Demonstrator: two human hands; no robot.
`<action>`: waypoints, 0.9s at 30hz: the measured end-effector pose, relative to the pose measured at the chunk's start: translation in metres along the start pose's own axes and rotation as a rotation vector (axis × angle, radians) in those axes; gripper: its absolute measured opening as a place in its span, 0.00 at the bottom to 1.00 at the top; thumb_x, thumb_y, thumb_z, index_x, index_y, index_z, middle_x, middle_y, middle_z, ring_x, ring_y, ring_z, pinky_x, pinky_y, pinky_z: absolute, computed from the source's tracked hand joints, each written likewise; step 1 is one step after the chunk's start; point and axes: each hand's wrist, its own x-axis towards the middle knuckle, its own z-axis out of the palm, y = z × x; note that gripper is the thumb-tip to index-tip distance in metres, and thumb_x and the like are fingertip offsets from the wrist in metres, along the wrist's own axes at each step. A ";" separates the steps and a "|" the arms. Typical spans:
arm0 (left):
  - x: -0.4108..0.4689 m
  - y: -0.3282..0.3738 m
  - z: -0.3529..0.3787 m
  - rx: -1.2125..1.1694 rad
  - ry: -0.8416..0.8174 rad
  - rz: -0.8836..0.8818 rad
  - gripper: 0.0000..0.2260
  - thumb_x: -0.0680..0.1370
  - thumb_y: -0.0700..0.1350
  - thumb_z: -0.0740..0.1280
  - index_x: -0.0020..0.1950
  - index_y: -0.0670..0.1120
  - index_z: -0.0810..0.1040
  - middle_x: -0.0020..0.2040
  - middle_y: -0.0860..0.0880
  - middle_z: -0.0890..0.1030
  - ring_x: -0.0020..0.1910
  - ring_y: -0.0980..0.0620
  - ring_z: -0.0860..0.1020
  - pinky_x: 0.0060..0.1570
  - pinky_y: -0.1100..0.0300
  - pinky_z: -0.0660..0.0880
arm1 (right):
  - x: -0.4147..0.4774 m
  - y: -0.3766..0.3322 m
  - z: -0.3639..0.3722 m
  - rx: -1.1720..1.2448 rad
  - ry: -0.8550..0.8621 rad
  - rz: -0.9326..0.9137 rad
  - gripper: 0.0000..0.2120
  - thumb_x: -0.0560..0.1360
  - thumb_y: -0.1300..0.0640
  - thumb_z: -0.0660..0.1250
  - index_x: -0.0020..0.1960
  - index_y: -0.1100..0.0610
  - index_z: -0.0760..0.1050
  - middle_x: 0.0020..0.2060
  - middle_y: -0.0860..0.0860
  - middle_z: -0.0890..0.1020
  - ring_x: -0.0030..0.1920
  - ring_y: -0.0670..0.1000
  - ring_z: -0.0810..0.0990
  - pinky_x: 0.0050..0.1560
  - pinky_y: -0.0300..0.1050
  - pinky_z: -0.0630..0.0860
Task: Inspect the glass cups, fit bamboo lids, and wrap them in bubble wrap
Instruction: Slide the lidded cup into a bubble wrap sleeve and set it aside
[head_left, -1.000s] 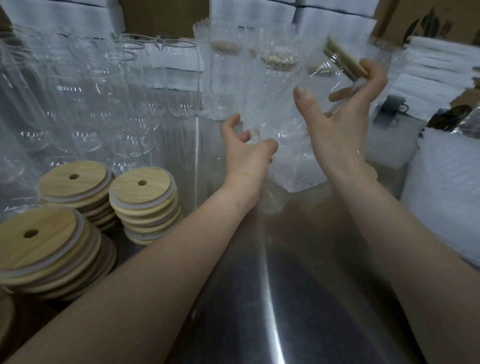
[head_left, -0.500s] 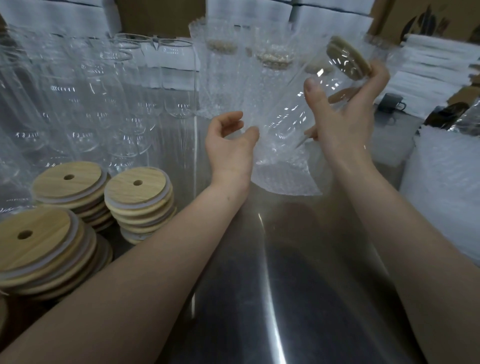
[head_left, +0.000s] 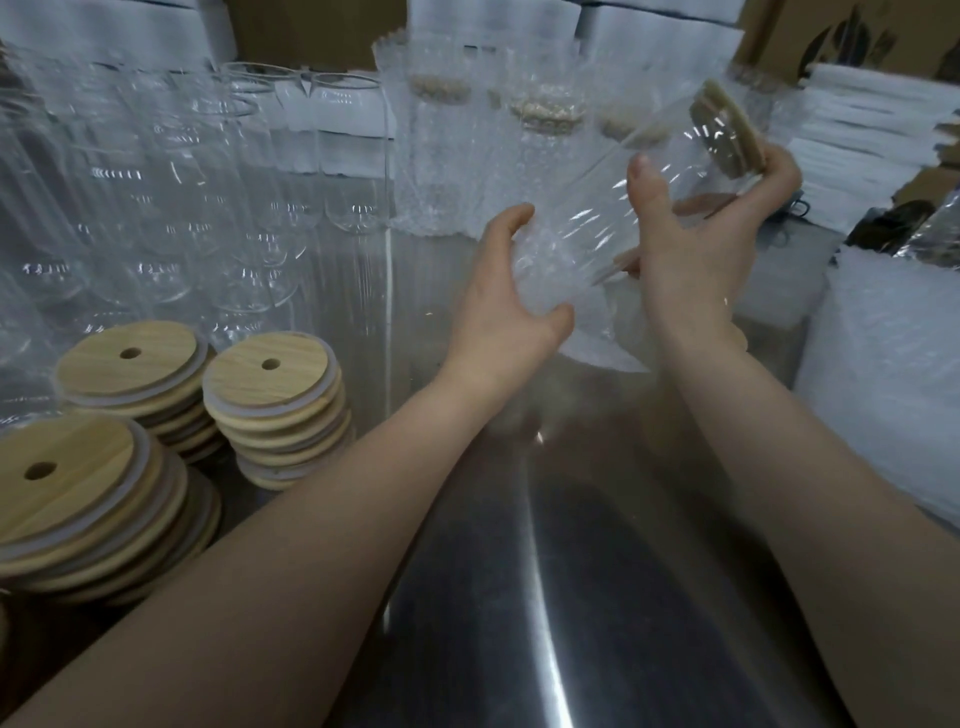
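The glass cup (head_left: 639, 208) hung tilted, its bamboo lid (head_left: 727, 130) pointing up and to the right. The right hand (head_left: 691, 244) gripped it, and the left hand (head_left: 504, 312) clutched bubble wrap (head_left: 550, 296) round its base. Left of the cup crowded bare glasses (head_left: 182, 182) and lid stacks (head_left: 270, 395). Behind it stood wrapped cups (head_left: 467, 135), and to its right a heap of wrap sheets (head_left: 883, 374). Below it the steel table (head_left: 571, 571) stretched between the stacks and the heap.

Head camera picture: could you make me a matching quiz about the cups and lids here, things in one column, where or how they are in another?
Things: 1 held cup; 2 spare lids; 3 bare cups; 4 wrapped cups.
States: A stacked, front left; B standing, back middle; C tilted, in left hand and right hand; D standing lidless, back left.
Pairs: 1-C; 2-A; 3-D; 4-B.
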 end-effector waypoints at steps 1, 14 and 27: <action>-0.001 -0.001 0.003 0.072 0.005 0.024 0.35 0.71 0.33 0.72 0.75 0.42 0.62 0.71 0.48 0.66 0.66 0.63 0.63 0.63 0.80 0.56 | 0.001 -0.001 0.001 0.039 0.014 0.028 0.38 0.68 0.37 0.70 0.68 0.55 0.59 0.55 0.49 0.76 0.50 0.52 0.78 0.55 0.52 0.77; -0.001 0.001 0.000 -0.190 0.023 -0.155 0.19 0.71 0.40 0.77 0.60 0.41 0.78 0.54 0.48 0.84 0.54 0.55 0.82 0.59 0.59 0.77 | 0.003 0.001 0.003 0.152 0.064 -0.063 0.33 0.70 0.43 0.73 0.67 0.55 0.62 0.44 0.35 0.71 0.45 0.28 0.73 0.48 0.26 0.69; -0.004 0.004 0.000 -0.131 -0.004 -0.122 0.38 0.73 0.52 0.76 0.77 0.48 0.62 0.75 0.54 0.66 0.72 0.61 0.64 0.67 0.71 0.63 | -0.005 -0.006 0.002 0.082 -0.247 -0.183 0.32 0.69 0.46 0.76 0.66 0.51 0.63 0.49 0.53 0.74 0.48 0.55 0.76 0.50 0.42 0.75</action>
